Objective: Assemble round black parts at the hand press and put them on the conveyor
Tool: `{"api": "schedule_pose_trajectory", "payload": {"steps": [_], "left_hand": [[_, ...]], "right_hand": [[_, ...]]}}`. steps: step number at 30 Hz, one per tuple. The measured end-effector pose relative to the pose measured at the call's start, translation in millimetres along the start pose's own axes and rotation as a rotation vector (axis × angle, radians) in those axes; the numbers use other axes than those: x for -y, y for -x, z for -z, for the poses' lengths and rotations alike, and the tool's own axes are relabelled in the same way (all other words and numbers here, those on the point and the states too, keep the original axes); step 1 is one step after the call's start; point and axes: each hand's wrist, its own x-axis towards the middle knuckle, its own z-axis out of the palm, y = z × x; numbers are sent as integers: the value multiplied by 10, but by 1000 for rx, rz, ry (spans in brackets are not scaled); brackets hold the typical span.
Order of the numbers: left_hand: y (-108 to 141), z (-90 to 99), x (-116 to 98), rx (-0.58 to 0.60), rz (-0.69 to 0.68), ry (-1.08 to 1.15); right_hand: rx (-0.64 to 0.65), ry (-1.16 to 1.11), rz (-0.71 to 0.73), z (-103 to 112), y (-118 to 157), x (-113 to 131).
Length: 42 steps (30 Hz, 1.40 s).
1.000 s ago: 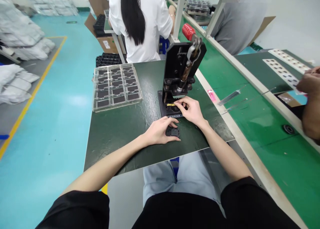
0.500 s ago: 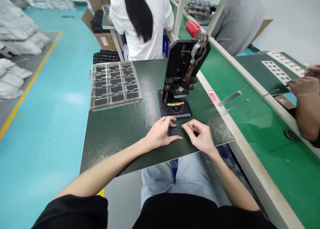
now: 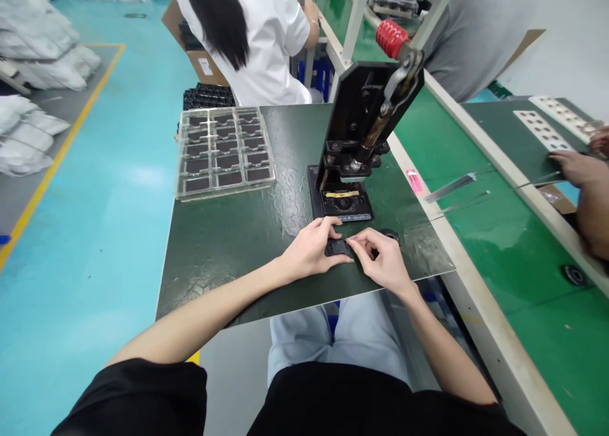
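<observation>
My left hand [image 3: 311, 251] lies with its fingers over a small black rounded part [image 3: 337, 247] on the dark green mat [image 3: 228, 261]. My right hand [image 3: 380, 260] is just to its right, with thumb and forefinger pinched together at the part's right edge. Anything small between those fingertips is hidden. A black ring-shaped piece [image 3: 391, 235] sits partly behind my right hand. Beyond both hands stands a black hand press [image 3: 359, 122] with a red handle grip [image 3: 392, 39]. Its base plate [image 3: 340, 202] carries a yellow strip of tape [image 3: 341, 194].
A clear plastic tray [image 3: 224, 153] of black pads lies left of the press. A co-worker in white [image 3: 261, 49] sits beyond the mat. On the green bench [image 3: 514, 252] at right lie metal rods [image 3: 450, 188], and a co-worker's hand [image 3: 575, 168] reaches in.
My right hand has moved back from the press base to the black part. The left hand stays on that part, and the head view has shifted slightly.
</observation>
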Motion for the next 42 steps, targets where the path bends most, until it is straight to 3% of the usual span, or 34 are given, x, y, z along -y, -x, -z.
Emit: {"api": "schedule_pose_trajectory", "payload": {"steps": [8, 15, 17, 20, 22, 29, 36, 42], "left_hand": [[-7, -16, -1, -10, -1, 14], [-22, -13, -10, -18, 26, 36], [-31, -27, 1, -21, 36, 43], [-38, -49, 23, -33, 47, 52], [-37, -54, 33, -37, 44, 56], [-25, -38, 27, -32, 30, 35], [-22, -13, 22, -16, 20, 38], [-11, -2, 16, -15, 35, 41]], "right_hand": [[4, 88, 122, -39, 5, 26], [14, 33, 103, -50, 1, 8], [-101, -77, 51, -28, -13, 13], [-429, -263, -11, 2, -23, 46], [-494, -306, -35, 6, -6, 78], [-475, -290, -95, -25, 110, 76], [-207, -405, -155, -37, 125, -21], [-293, -347, -187, 10, 117, -3]]}}
